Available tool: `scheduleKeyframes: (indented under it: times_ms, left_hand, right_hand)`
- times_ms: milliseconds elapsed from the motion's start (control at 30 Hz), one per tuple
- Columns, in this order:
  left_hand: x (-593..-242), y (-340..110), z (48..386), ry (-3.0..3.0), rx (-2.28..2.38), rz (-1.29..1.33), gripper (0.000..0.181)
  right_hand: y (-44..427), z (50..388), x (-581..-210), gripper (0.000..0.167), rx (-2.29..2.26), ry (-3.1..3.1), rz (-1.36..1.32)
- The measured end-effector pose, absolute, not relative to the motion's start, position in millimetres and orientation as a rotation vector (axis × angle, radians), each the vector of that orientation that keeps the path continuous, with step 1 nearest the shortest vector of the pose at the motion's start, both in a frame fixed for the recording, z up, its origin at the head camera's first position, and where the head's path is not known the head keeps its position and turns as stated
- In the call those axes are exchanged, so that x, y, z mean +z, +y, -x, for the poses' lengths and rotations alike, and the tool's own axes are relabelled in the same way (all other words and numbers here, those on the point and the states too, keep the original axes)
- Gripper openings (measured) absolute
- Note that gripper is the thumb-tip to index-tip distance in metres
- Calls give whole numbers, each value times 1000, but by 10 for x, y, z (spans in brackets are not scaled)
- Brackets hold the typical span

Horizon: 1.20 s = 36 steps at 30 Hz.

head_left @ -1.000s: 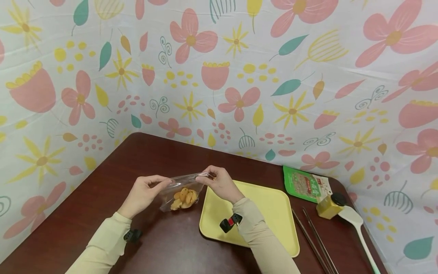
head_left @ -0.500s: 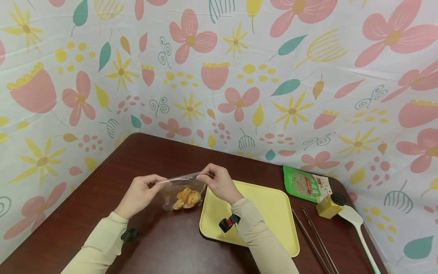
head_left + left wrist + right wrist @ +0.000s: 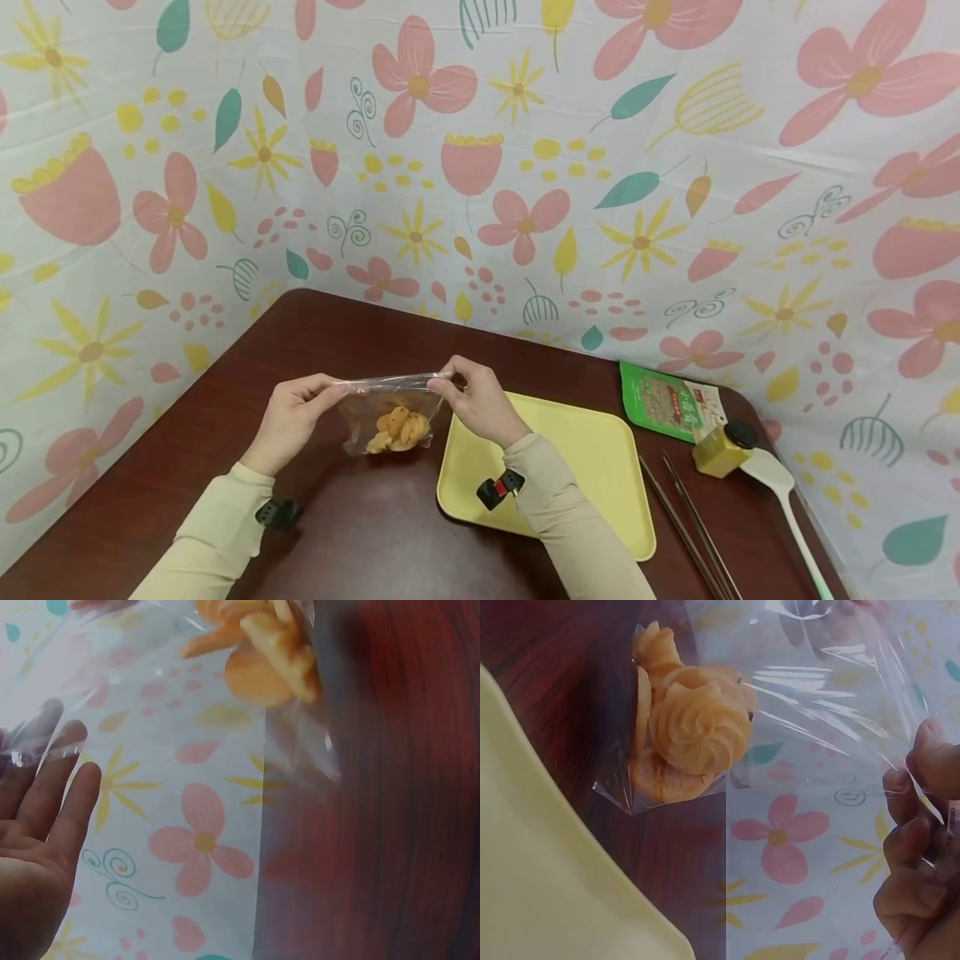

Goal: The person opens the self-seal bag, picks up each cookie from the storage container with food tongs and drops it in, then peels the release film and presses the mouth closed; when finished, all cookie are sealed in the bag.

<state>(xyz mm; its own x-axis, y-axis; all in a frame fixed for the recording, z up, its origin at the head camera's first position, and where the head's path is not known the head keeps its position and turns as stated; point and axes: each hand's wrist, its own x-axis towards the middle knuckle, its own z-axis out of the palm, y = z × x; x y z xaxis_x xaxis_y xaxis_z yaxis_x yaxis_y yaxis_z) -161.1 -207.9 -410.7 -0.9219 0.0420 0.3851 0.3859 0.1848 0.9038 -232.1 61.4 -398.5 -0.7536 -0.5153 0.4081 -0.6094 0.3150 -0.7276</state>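
Between both hands hangs a clear plastic bag with several golden cookies at its bottom. One cookie has a piped swirl, seen in the right wrist view. My left hand pinches the bag's upper left corner; in the left wrist view its other fingers extend behind the film. The upper right corner is pinched by my right hand, thumb against curled fingers. A thin strip with small red print shows by those fingers. The bag's top edge is drawn nearly straight.
A yellow tray lies on the dark table, partly under my right forearm. To its right are metal tongs, a green food packet, a black-lidded jar and a white spatula. Flowered cloth hangs behind.
My left hand has shifted left and slightly up, pulling the bag's top edge straighter. The bag swung right, then back left with the cookies. My right hand has barely moved.
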Motion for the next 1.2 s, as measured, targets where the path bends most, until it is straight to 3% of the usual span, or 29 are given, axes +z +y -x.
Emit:
scheduleKeyframes:
  times_ms: [300,500,567,800,1067,1200]
  left_hand:
    - [-4056,-1985,1604,-2202,-1819,275,21]
    - [-4117,-2004,1636,-2188,-1886,304,27]
    - [-4122,-2006,1635,-2194,-1888,298,27]
    - [-4139,-2006,1640,-2194,-1897,287,27]
    - [-4063,-2007,1624,-2190,-1941,275,27]
    - [-4038,-2000,1611,-2201,-1940,286,28]
  right_hand:
    - [638,2283,-3964,19,1442,-2567,-873]
    - [659,2179,-3904,48,1403,-2644,-780]
    - [641,2102,-3853,53,1367,-2640,-820]
    - [467,1652,-3686,48,1305,-2664,-1041]
    - [345,1242,-3748,86,729,-2852,-1569]
    - [338,1210,-3805,63,841,-2845,-1735]
